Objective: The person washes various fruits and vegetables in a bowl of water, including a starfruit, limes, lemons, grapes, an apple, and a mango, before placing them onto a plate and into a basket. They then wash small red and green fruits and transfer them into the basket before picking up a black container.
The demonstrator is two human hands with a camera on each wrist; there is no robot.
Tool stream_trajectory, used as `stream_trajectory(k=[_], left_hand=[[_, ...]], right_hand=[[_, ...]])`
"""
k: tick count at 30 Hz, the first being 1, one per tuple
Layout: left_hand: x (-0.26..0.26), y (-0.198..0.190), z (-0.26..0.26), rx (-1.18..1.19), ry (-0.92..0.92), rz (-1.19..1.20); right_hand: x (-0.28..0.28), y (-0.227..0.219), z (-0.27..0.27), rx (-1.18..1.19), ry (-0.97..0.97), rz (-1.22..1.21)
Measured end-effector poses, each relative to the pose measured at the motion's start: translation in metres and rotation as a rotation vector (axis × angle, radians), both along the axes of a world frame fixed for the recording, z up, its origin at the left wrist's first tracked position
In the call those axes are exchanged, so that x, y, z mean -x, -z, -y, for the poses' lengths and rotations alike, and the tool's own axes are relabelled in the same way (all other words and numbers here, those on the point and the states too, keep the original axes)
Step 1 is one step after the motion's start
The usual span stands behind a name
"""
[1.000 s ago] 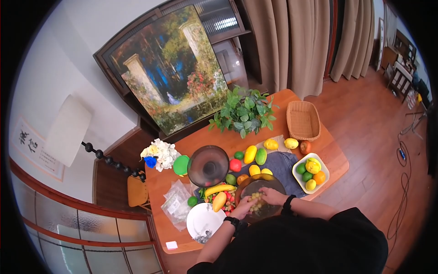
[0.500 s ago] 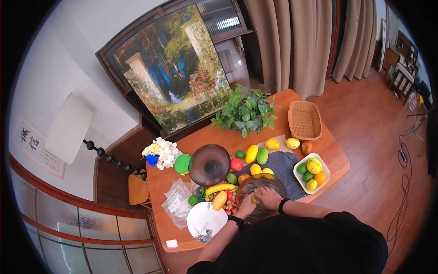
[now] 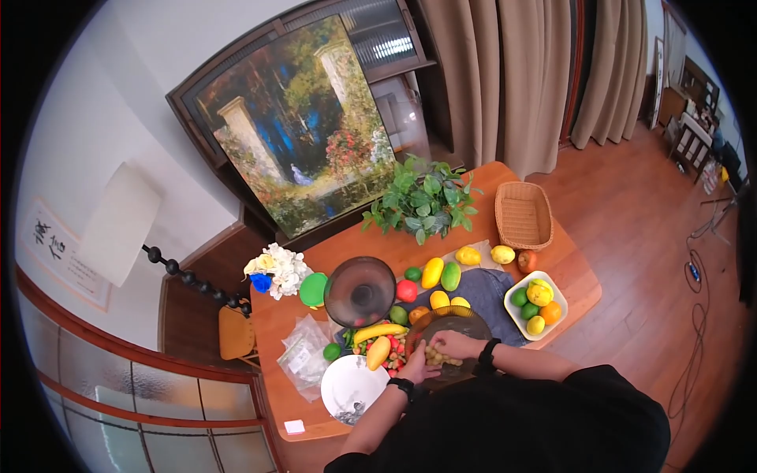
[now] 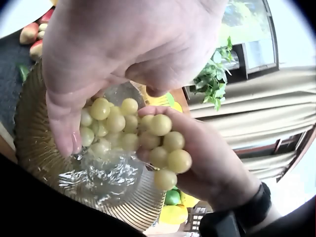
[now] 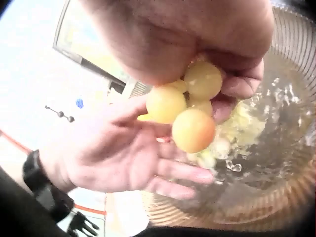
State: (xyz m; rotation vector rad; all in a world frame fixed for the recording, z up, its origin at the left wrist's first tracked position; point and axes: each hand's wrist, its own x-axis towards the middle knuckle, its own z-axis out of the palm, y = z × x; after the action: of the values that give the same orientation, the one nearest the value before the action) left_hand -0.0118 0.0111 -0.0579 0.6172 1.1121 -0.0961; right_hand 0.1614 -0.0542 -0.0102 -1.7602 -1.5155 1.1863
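Observation:
Over the ribbed amber glass bowl (image 3: pixel 481 319) of water, the right hand (image 3: pixel 461 345) grips a bunch of pale green grapes (image 3: pixel 443 357). In the right wrist view the right hand (image 5: pixel 197 34) has its fingers curled round the stem end, grapes (image 5: pixel 193 131) hanging below. Beside it the left hand (image 5: pixel 118 153) shows its palm, fingers extended toward the water. The left wrist view has the left hand (image 4: pixel 123 54) close above the grapes (image 4: pixel 116 122) and the right hand (image 4: pixel 207 153) behind them. Water in the bowl (image 4: pixel 44 153) is splashing.
Left of the bowl are a white plate (image 3: pixel 343 378), a banana (image 3: pixel 380 331) and a mango (image 3: pixel 378 352). Behind stand a dark glass dish (image 3: pixel 359 288) and a plant (image 3: pixel 426 197). To the right are a fruit tray (image 3: pixel 516 319) and a wicker basket (image 3: pixel 524 213).
The right hand, lower over the grapes half a second ago, has drawn up and back with them. The left hand has shifted slightly toward the bowl's near left side, and more grapes show between the hands.

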Motion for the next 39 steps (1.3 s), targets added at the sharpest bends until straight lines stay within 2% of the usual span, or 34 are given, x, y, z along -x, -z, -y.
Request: stream_trajectory(k=[2,4,6,8,10,12,14,16,17,18,19,20,22,24,26,28,29,31,32,34,35,36,38,39], left_hand=[[0.002,0.004,-0.009,0.167,-0.111,0.194],[0.004,0.005,-0.013,0.145,-0.094,0.275],[0.004,0.010,-0.017,-0.028,0.007,0.197],[0.000,-0.005,-0.014,-0.066,-0.006,0.196],[-0.005,-0.014,-0.009,-0.102,-0.021,0.197],[-0.011,-0.020,0.001,-0.335,-0.036,0.185],[-0.010,-0.010,0.003,-0.393,-0.032,0.173],[-0.012,0.001,0.004,-0.442,-0.058,0.176],[-0.010,0.006,0.004,-0.510,-0.001,0.127],[-0.007,0.009,0.005,-0.577,0.050,0.077],[-0.006,-0.009,0.005,-0.502,0.045,-0.003],[-0.004,-0.004,0.007,-0.417,-0.030,0.007],[-0.001,-0.021,0.006,-0.386,0.030,-0.101],[-0.002,0.006,0.009,-0.390,-0.025,-0.115],[-0.001,0.046,0.006,-0.394,-0.072,-0.133],[0.005,0.059,0.003,-0.421,0.095,0.040],[0.005,0.065,0.004,-0.421,0.087,0.041],[0.003,0.039,0.009,-0.794,0.163,-0.062],[0.003,0.028,0.008,-0.790,0.161,-0.064],[0.002,0.022,0.004,-0.700,0.235,-0.209],[0.002,0.025,0.010,-0.756,0.066,-0.174],[0.000,0.022,0.010,-0.755,0.068,-0.174],[-0.005,0.014,0.009,-0.617,0.010,-0.215],[-0.005,0.020,0.006,-0.618,0.009,-0.214]], right_hand=[[0.000,-0.015,-0.003,-0.095,-0.093,-0.141],[-0.007,-0.019,-0.003,-0.099,-0.049,-0.163],[-0.014,-0.026,0.001,-0.104,-0.006,-0.187],[-0.020,-0.038,0.011,-0.141,0.060,-0.075],[-0.025,-0.028,0.014,-0.191,0.006,0.020],[-0.027,-0.019,0.018,-0.147,-0.160,0.151],[-0.023,-0.003,0.023,-0.153,-0.189,0.181],[-0.016,-0.008,0.025,-0.033,-0.135,0.358],[-0.014,-0.001,0.025,-0.180,-0.075,0.437],[-0.013,0.006,0.022,-0.173,-0.119,0.461],[-0.012,0.012,0.018,-0.218,-0.137,0.473],[-0.009,0.018,0.017,-0.264,-0.152,0.479],[-0.001,0.021,0.025,-0.276,-0.211,0.479],[0.004,0.022,0.034,-0.280,-0.326,0.619],[0.002,0.031,0.031,-0.244,-0.376,0.643],[0.004,0.034,0.029,0.076,-0.353,0.691],[0.004,0.035,0.026,0.074,-0.360,0.694],[0.004,0.032,0.021,0.304,-0.094,0.556],[0.004,0.026,0.021,0.306,-0.097,0.556],[0.002,0.003,0.025,-0.075,-0.025,0.766],[0.004,-0.009,0.023,-0.172,-0.042,0.762],[0.004,-0.004,0.023,-0.171,-0.040,0.762],[0.005,0.012,0.022,-0.365,-0.256,0.642],[0.009,0.014,0.025,-0.362,-0.303,0.622]])
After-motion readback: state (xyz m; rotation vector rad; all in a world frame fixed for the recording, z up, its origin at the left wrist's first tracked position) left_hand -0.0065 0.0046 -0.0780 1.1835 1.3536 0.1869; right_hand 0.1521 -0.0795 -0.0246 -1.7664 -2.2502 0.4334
